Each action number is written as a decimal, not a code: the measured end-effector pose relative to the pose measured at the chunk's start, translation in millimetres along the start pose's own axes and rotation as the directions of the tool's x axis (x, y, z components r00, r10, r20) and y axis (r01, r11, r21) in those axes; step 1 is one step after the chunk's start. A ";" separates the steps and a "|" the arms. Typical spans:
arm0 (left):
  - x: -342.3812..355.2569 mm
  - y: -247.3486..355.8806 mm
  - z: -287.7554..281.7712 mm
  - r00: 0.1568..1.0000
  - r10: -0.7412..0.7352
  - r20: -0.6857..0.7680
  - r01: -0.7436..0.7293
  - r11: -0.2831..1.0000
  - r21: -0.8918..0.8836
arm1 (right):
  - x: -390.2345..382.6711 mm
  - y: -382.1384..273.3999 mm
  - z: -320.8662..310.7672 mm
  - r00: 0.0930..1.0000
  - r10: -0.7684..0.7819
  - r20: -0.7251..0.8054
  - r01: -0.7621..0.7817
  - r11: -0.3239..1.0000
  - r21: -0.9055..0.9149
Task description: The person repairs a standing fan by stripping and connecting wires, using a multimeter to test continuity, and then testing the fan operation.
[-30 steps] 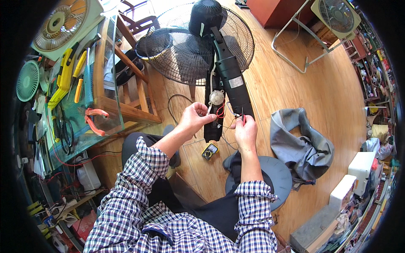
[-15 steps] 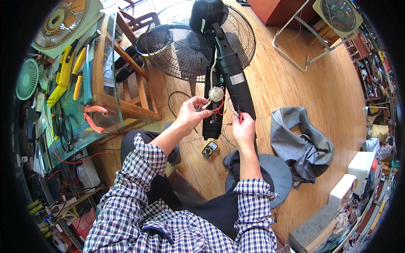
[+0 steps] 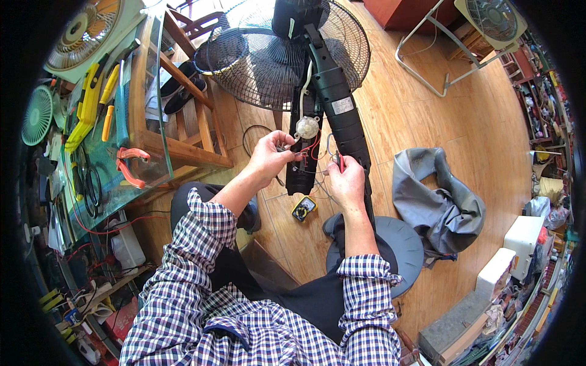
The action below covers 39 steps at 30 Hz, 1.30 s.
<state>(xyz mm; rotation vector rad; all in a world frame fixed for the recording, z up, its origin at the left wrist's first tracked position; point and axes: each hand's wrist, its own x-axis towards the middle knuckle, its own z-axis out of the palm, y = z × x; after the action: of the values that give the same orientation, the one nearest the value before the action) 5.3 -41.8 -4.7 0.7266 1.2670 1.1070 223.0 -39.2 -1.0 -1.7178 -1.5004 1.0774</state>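
Note:
A black pedestal fan (image 3: 284, 61) lies across the floor in front of me, its round wire guard at the far end. Its long black housing (image 3: 299, 180) is opened beside the column (image 3: 342, 116); a round whitish motor (image 3: 307, 127) with red and grey wires sits at it. My left hand (image 3: 268, 157) pinches the wires (image 3: 303, 154) below the motor, thumb and forefinger closed. In my closed right hand (image 3: 346, 183) is a small red-handled tool (image 3: 340, 163), its tip close to the wires; its exact kind is unclear. A small yellow-and-black meter (image 3: 303, 208) rests on the floor below the housing.
At left, a glass-topped table (image 3: 155, 122) bears red-handled pliers (image 3: 131, 166), yellow-handled tools (image 3: 88, 107) and a fan (image 3: 85, 30). Grey cloth (image 3: 438, 204) and the round grey base (image 3: 406, 256) lie at right. Cluttered shelves and boxes (image 3: 524, 241) line the right side.
Both hands and the opened housing have shifted slightly left and away from me. My left fingers have closed in lower on the wires; the right hand keeps its red-handled tool.

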 end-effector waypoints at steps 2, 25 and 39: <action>1.4 1.7 -1.1 1.000 -0.014 -0.003 0.014 0.999 0.029 | 0.6 2.8 1.9 1.000 -0.015 0.008 0.015 1.000 0.015; -2.2 25.1 -3.3 0.982 -0.165 0.090 0.127 0.935 0.331 | 7.0 4.7 2.5 0.996 -0.077 -0.055 0.085 0.983 0.162; -0.4 19.6 -1.3 0.977 -0.189 0.099 0.158 0.953 0.259 | 2.9 -3.3 2.4 0.998 -0.071 0.000 0.069 0.978 0.198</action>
<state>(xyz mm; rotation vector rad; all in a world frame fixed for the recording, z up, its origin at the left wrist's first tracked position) -0.6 -35.6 13.0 0.8408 1.3507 0.7557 219.4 -35.9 0.1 -1.5155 -1.3965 1.1551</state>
